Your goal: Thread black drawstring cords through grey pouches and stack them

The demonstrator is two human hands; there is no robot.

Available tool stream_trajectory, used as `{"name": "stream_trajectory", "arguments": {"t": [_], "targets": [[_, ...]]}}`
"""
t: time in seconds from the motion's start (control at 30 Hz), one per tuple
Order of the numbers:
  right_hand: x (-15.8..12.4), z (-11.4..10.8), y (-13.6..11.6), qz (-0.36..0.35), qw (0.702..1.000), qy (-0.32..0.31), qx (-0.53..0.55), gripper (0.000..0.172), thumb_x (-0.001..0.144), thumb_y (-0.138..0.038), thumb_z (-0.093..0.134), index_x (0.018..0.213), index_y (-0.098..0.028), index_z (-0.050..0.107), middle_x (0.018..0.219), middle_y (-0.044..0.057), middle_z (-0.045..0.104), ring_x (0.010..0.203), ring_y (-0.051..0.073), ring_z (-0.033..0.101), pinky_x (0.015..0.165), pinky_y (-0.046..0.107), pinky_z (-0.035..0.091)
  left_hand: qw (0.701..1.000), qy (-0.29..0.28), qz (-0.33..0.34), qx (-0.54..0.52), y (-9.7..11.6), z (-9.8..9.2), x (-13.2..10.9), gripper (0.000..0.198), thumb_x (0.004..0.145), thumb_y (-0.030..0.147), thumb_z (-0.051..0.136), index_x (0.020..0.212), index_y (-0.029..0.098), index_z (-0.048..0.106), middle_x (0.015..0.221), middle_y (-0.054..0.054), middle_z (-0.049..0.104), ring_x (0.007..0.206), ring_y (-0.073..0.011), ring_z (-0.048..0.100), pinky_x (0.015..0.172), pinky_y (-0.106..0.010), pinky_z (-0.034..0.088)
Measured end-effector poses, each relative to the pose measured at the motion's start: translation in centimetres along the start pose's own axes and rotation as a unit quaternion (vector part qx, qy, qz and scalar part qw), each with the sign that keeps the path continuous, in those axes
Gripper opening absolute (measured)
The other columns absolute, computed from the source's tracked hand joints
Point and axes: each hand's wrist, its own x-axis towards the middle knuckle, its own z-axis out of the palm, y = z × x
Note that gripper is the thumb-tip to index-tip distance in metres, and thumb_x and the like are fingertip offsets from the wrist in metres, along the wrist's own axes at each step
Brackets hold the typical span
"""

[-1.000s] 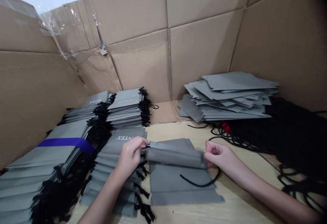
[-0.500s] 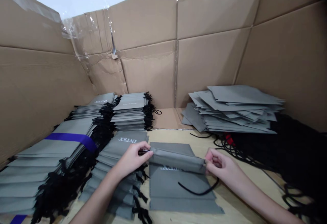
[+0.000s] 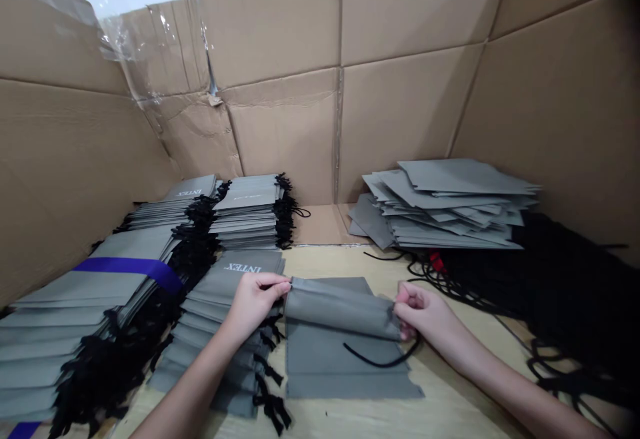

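A grey fabric drawstring bag [image 3: 345,309] is stretched between my hands, its upper edge raised and folded over. My left hand [image 3: 257,300] pinches the left corner between thumb and fingers. At the other end, my right hand [image 3: 423,312] is closed with curled fingers on the right corner; what lies inside the fingers is partly hidden. A black cord [image 3: 375,363] curves from below my right hand, its loose end lying over the grey fabric. Flat grey fabric [image 3: 345,385] lies beneath on the board; whether it is one bag or several, I cannot tell.
Left of my hands, grey bags marked INTEX [image 3: 225,279] overlap, with knotted black cords. More bag stacks [image 3: 245,225] stand behind; one bundle has a purple band [image 3: 130,267]. At right are loose grey bags [image 3: 455,209] and a black cord heap [image 3: 565,305]. Cardboard walls [image 3: 285,119] enclose the board.
The view has shifted slightly. The raised fabric between my hands now hangs lower and covers the white print that showed beneath it. Both hands keep hold of its ends.
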Motion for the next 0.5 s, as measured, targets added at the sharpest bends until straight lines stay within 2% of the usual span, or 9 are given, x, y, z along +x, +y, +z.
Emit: {"name": "stream_trajectory", "arguments": {"t": [0.13, 0.2, 0.3, 0.4, 0.5], "targets": [[0.16, -0.06, 0.50, -0.019, 1.000, 0.001, -0.015, 0.015, 0.061, -0.022, 0.054, 0.059, -0.020, 0.040, 0.046, -0.009, 0.043, 0.039, 0.008, 0.047, 0.042, 0.020, 0.040, 1.000, 0.020, 0.000, 0.013, -0.01, 0.08, 0.00, 0.014, 0.069, 0.023, 0.062, 0.071, 0.016, 0.074, 0.066, -0.004, 0.073, 0.062, -0.0195, 0.064, 0.060, -0.026, 0.049], [0.12, -0.03, 0.52, -0.036, 0.999, -0.025, -0.009, 0.012, 0.065, -0.024, 0.057, 0.071, -0.020, 0.047, 0.054, -0.008, 0.046, 0.047, 0.009, 0.049, 0.046, 0.021, 0.042, 0.999, 0.027, -0.003, 0.021, -0.08, 0.05, 0.09, 0.014, 0.068, 0.022, 0.062, 0.069, 0.016, 0.074, 0.063, -0.004, 0.072, 0.059, -0.0192, 0.064, 0.058, -0.026, 0.049], [0.05, -0.01, 0.49, -0.057, 0.996, -0.066, -0.023, 0.025, 0.071, -0.033, 0.061, 0.089, -0.019, 0.052, 0.065, -0.004, 0.050, 0.056, 0.010, 0.051, 0.047, 0.020, 0.041, 0.999, 0.022, -0.009, 0.022, -0.22, 0.00, 0.27, 0.012, 0.066, 0.021, 0.063, 0.067, 0.016, 0.074, 0.061, -0.003, 0.072, 0.058, -0.0192, 0.064, 0.056, -0.026, 0.049], [0.06, -0.16, 0.65, -0.041, 0.994, -0.095, -0.032, 0.028, 0.071, -0.043, 0.062, 0.076, -0.018, 0.051, 0.063, -0.004, 0.045, 0.053, 0.009, 0.046, 0.043, 0.018, 0.038, 1.000, 0.010, -0.009, 0.023, -0.25, -0.14, 0.31, 0.011, 0.064, 0.020, 0.065, 0.069, 0.017, 0.074, 0.068, -0.004, 0.073, 0.063, -0.0200, 0.065, 0.059, -0.026, 0.050], [-0.03, -0.51, 0.70, -0.019, 0.992, -0.124, -0.026, 0.032, 0.070, -0.047, 0.062, 0.070, -0.018, 0.048, 0.058, -0.006, 0.038, 0.046, 0.006, 0.036, 0.037, 0.015, 0.031, 0.999, -0.030, 0.005, 0.025, -0.08, -0.35, 0.16, 0.010, 0.063, 0.021, 0.067, 0.069, 0.019, 0.075, 0.068, -0.003, 0.073, 0.061, -0.0196, 0.066, 0.058, -0.025, 0.051]]}}
